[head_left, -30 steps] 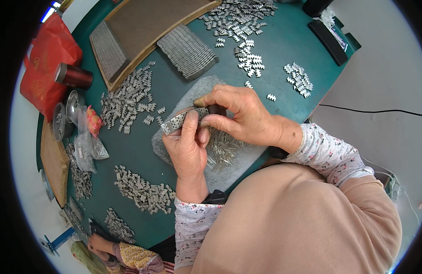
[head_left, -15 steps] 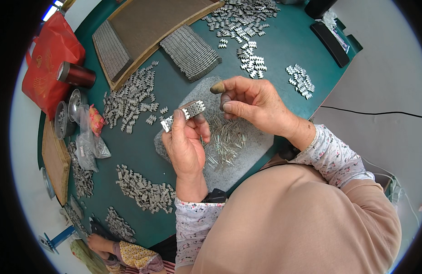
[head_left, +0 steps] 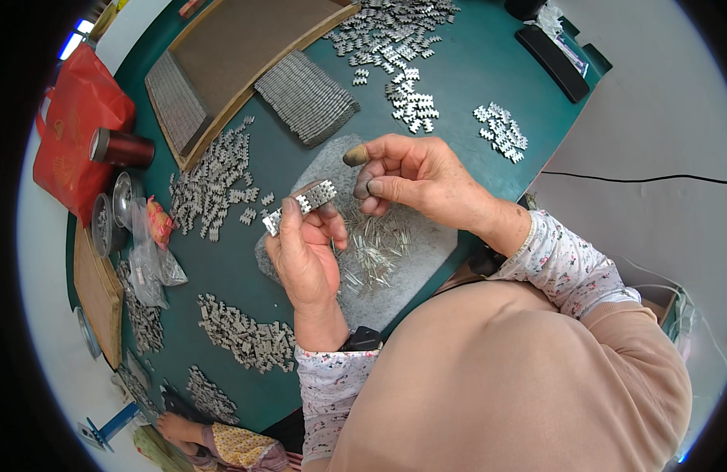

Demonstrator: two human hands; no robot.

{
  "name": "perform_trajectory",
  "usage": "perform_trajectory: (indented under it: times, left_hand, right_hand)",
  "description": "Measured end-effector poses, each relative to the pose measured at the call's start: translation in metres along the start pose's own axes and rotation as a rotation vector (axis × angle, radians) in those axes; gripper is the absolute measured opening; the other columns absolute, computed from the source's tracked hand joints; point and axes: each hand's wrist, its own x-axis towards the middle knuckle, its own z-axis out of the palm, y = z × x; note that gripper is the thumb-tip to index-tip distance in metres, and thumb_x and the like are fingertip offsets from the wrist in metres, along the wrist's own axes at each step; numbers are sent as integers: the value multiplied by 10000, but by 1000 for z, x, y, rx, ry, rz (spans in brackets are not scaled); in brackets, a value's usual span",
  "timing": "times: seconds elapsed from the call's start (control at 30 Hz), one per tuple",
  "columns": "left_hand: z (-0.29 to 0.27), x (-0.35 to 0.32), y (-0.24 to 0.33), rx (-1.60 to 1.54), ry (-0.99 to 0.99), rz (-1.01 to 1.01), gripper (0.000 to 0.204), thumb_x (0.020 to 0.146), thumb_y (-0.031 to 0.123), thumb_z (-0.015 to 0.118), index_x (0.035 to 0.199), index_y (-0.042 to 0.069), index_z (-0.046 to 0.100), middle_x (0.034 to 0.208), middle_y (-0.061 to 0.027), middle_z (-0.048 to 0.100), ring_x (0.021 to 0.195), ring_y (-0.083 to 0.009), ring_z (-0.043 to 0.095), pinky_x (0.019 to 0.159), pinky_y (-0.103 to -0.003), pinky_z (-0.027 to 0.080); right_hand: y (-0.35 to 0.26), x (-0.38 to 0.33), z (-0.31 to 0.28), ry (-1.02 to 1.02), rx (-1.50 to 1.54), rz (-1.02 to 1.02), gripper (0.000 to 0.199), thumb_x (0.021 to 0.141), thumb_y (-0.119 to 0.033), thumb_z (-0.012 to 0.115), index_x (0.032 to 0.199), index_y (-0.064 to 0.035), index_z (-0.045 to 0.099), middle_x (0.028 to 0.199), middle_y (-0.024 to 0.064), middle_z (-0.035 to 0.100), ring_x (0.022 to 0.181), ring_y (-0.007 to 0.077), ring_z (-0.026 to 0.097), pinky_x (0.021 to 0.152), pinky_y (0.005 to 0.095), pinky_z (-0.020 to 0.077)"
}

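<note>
While the green surface point(head_left: 489, 71) lies strewn with small metal links, a short strip of joined metal links point(head_left: 300, 206) is gripped in the left hand point(head_left: 304, 256), pinched between thumb and fingers and held just above a grey pad point(head_left: 426, 252). The right hand point(head_left: 414, 175) is raised just right of the strip, apart from it, with fingers curled and darkened fingertips point(head_left: 355, 156) pinched together; whether anything tiny is held there cannot be told. Thin metal pins point(head_left: 375, 248) are scattered on the pad beneath both hands. Left of the strip, a pile of loose links point(head_left: 210, 185) is seen, and a neatly packed block of links point(head_left: 307, 96) lies farther off beside a wooden tray point(head_left: 245, 39). At the far left, a red bag point(head_left: 68, 134) is in view.
</note>
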Motion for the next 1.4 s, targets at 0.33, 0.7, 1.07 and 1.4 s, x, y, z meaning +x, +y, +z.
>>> perform_trajectory:
  times: [0.33, 0.7, 1.07, 1.4]
  left_hand:
    - [-3, 0, 1, -35, -19, -33, 506, 1025, 391, 351, 1037, -49, 601, 773, -117, 611, 555, -170, 524, 456, -269, 373]
    - [-4, 1, 0, -105, -37, -52, 634, 1001, 515, 319, 1021, -41, 621, 754, -106, 617, 558, -167, 543, 458, -268, 384]
    - [-6, -2, -1, 92, 13, 8, 181, 887, 111, 645, 968, -48, 616, 744, -108, 612, 523, -139, 510, 420, -237, 338]
    - [0, -2, -1, 44, -40, -13, 230, 810, -35, 678, 1033, -63, 632, 717, -75, 618, 507, -114, 520, 414, -224, 364]
  right_hand:
    - [5, -2, 1, 39, -10, 8, 337, 883, 15, 633, 1209, 59, 560, 854, 8, 567, 769, 88, 612, 726, 248, 563]
    - [5, -10, -4, 118, -120, 10, 272, 886, -60, 633, 1135, 50, 614, 787, -21, 588, 697, 29, 539, 613, 192, 463]
    - [-8, -35, -18, 102, -230, 61, 177, 887, -70, 630, 1034, 21, 669, 846, 22, 655, 728, 58, 561, 651, 215, 475]
    - [-12, -51, -32, 173, -624, -156, 149, 836, -20, 654, 980, -2, 683, 858, 51, 619, 723, 97, 596, 660, 243, 499]
